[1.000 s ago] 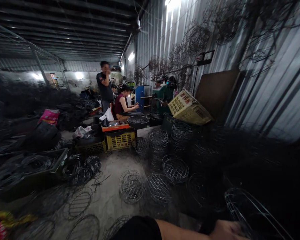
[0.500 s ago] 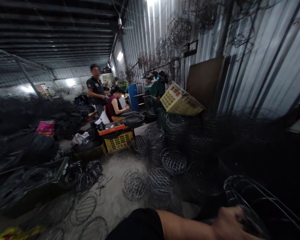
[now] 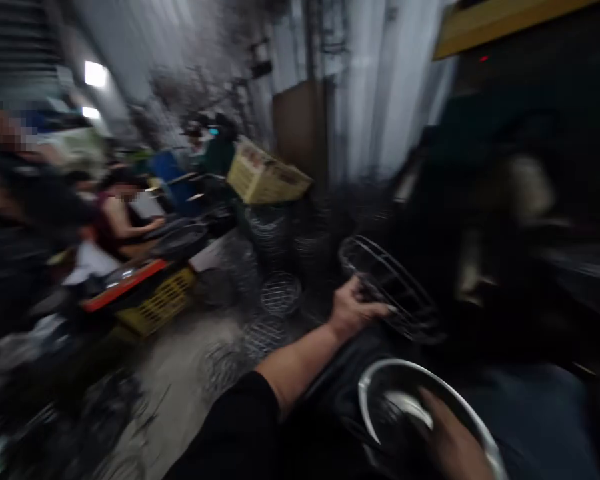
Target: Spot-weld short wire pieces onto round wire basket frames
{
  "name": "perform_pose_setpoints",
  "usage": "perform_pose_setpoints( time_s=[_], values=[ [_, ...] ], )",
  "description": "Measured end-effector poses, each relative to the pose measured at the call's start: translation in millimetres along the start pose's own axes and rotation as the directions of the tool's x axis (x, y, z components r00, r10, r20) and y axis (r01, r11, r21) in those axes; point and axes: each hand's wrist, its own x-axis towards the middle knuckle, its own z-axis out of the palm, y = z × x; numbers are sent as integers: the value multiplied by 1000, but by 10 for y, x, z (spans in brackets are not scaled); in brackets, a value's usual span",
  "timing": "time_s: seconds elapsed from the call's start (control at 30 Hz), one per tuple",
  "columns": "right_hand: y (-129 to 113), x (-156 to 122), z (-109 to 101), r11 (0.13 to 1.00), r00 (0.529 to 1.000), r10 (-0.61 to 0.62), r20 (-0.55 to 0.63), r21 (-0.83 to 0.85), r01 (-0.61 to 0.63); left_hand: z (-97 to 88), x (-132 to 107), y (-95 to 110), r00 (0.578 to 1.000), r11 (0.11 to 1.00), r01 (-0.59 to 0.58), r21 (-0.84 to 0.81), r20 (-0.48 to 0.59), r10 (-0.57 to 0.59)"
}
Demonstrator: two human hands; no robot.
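My left hand [image 3: 349, 308] grips the near edge of a round wire basket [image 3: 401, 291], which is tilted and raised in front of me. Thumb and fingers are closed on its wires. Lower right, my right hand [image 3: 457, 440] reaches inside a round, pale-rimmed container [image 3: 420, 366]. Motion smears its fingers, so whether they grasp anything is unclear. The container's contents are dark and blurred, with one pale patch showing.
Stacked round wire baskets [image 3: 281, 293] stand on the floor ahead. Behind them a yellow crate [image 3: 265, 175] leans at an angle. Another yellow crate [image 3: 157, 303] is at left, near a seated person [image 3: 117, 217] and a standing person [image 3: 27, 187]. A dark machine [image 3: 520, 113] rises at right.
My view has swung right and blurred. My left hand has lifted the wire basket up and toward the middle of view. My right hand and the pale-rimmed container have come into view.
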Motion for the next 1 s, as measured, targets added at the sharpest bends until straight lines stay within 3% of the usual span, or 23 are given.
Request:
perform_pose_setpoints(
  time_s=[0.13, 0.23, 0.3, 0.37, 0.47, 0.57, 0.63, 0.7, 0.8, 0.87, 1.0],
  values=[
    [198, 210, -160, 876, 991, 94, -96, -465, -128, 227, 498, -565, 998, 997, 57, 48, 22, -58],
    [320, 437, -304, 814, 968, 249, -44, -533, -234, 426, 666, -972, 986, 986, 164, 18, 24, -165],
    [422, 506, -342, 856, 957, 285, 59, -465, -227, 532, 688, -1173, 978, 978, 206, 15, 24, -206],
    [532, 502, -329, 911, 964, 253, 79, -355, -210, 612, 683, -1317, 973, 973, 230, 13, 26, -230],
    [682, 445, -326, 963, 967, 220, -124, -128, -236, 688, 678, -1451, 967, 968, 251, -11, 47, -250],
    [797, 492, -499, 957, 875, 289, -388, 122, -262, 740, 675, -1511, 965, 969, 246, -11, 91, -244],
    [866, 631, -710, 933, 806, 358, -471, 222, -285, 783, 673, -1519, 964, 970, 243, -22, 112, -239],
    [935, 832, -932, 906, 794, 407, -451, 308, -290, 841, 675, -1512, 962, 966, 251, -54, 128, -243],
    [1019, 1134, -1159, 816, 864, 441, -242, 508, -275, 940, 696, -1497, 958, 960, 268, -84, 130, -256],
    [1049, 1271, -1211, 765, 894, 421, -156, 591, -257, 995, 723, -1497, 956, 955, 282, -89, 107, -272],
    [1066, 1365, -1188, 760, 925, 352, -145, 621, -192, 1058, 785, -1524, 960, 960, 271, -74, 100, -263]
  ],
)
